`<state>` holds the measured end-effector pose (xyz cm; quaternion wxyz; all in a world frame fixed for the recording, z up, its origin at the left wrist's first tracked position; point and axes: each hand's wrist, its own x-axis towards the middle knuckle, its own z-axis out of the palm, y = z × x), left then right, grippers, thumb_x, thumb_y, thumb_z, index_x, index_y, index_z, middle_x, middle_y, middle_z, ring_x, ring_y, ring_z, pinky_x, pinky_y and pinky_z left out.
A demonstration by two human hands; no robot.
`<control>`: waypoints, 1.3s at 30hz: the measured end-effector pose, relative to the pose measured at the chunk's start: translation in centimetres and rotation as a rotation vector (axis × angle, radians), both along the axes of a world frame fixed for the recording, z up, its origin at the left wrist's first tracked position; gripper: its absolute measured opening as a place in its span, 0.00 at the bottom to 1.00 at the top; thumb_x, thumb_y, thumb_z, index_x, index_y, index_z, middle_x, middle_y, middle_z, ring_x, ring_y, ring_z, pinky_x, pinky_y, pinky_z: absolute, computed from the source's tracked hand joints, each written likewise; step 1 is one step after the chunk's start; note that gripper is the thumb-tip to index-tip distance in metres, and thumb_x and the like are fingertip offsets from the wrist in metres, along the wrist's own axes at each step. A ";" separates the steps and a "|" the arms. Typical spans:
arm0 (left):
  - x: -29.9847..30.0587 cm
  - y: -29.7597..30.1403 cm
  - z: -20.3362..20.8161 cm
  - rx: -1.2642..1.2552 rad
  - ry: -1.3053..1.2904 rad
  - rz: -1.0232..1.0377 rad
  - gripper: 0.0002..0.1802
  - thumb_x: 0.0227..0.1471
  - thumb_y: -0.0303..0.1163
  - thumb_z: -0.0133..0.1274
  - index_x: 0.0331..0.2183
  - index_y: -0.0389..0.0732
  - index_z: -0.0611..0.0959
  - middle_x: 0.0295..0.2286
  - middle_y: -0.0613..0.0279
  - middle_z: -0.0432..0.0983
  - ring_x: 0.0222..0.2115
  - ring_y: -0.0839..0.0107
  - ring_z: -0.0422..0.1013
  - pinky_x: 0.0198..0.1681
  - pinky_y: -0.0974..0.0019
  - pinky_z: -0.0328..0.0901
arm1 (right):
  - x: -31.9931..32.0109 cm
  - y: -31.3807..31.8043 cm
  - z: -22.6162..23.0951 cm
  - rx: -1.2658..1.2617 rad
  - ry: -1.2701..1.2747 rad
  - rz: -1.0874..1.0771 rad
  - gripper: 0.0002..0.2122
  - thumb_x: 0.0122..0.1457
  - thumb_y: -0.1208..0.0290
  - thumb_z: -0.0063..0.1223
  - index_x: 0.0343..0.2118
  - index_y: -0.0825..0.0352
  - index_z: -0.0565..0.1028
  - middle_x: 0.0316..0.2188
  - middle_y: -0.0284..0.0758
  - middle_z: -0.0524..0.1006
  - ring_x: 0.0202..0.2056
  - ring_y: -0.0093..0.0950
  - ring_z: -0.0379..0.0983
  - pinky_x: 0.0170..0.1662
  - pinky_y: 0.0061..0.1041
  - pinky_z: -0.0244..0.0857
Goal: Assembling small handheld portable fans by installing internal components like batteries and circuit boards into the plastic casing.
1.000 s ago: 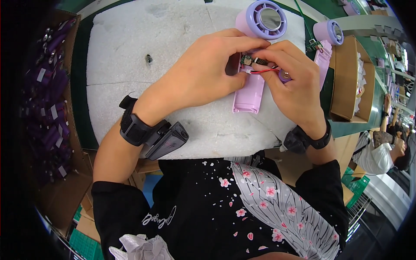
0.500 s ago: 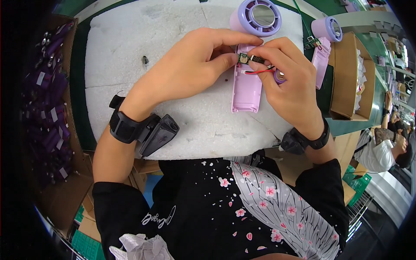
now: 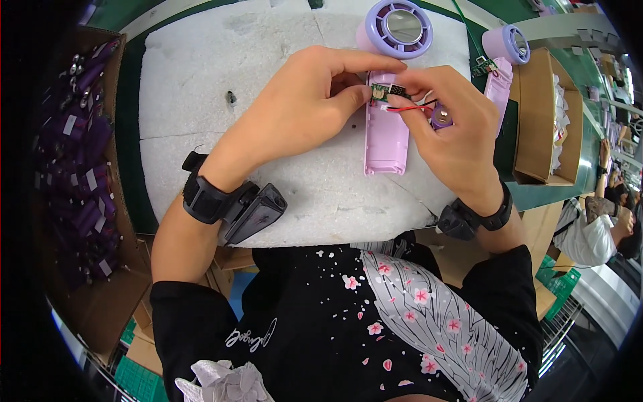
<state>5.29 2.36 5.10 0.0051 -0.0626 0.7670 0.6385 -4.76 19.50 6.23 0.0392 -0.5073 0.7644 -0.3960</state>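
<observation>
A pink handle half-shell (image 3: 386, 144) lies on the white foam board below a purple fan head (image 3: 405, 27) with a silver centre. A small green circuit board (image 3: 380, 92) sits at the shell's upper end. My left hand (image 3: 305, 100) has its thumb tip at the board's left edge and its forefinger stretched across the shell's top; its other fingers are partly hidden. In the curled fingers of my right hand (image 3: 462, 120) is a purple cylindrical battery (image 3: 441, 116). Red and black wires (image 3: 412, 107) run from it towards the board, where my right thumb and forefinger tips are.
The foam board (image 3: 194, 114) fills the middle. Left stands a carton (image 3: 124, 201) of wrapped purple batteries (image 3: 87, 167). A second fan (image 3: 504, 45) with a pink shell lies at the right, beside a carton (image 3: 536, 127) of white pieces. A co-worker (image 3: 583, 231) is farther right.
My right thumb and fingertips have shifted slightly at the circuit board, and more of the board shows. The battery and wires have moved a little right. My left hand keeps its grip.
</observation>
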 end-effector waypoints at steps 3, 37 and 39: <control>0.0 0.0 0.2 0.019 -0.074 -0.025 0.24 0.52 0.13 0.43 0.51 0.34 0.76 0.45 0.58 0.77 0.44 0.76 0.72 0.49 0.73 0.65 | 0.0 0.1 0.1 -0.010 0.026 0.000 0.09 0.47 0.82 0.62 0.33 0.69 0.78 0.29 0.35 0.78 0.28 0.25 0.75 0.30 0.19 0.67; -0.1 0.0 0.4 0.085 -0.111 -0.036 0.24 0.51 0.12 0.45 0.50 0.36 0.78 0.44 0.63 0.77 0.40 0.80 0.70 0.46 0.76 0.65 | -0.1 0.4 0.8 0.066 0.143 0.049 0.08 0.47 0.81 0.62 0.32 0.70 0.78 0.30 0.37 0.78 0.29 0.30 0.76 0.30 0.22 0.67; 0.0 0.0 0.2 0.086 -0.109 -0.027 0.24 0.51 0.12 0.45 0.50 0.36 0.78 0.44 0.63 0.77 0.40 0.80 0.70 0.46 0.76 0.65 | -0.1 0.4 0.8 0.071 0.138 0.054 0.08 0.47 0.81 0.62 0.32 0.70 0.78 0.30 0.37 0.78 0.29 0.31 0.76 0.31 0.23 0.68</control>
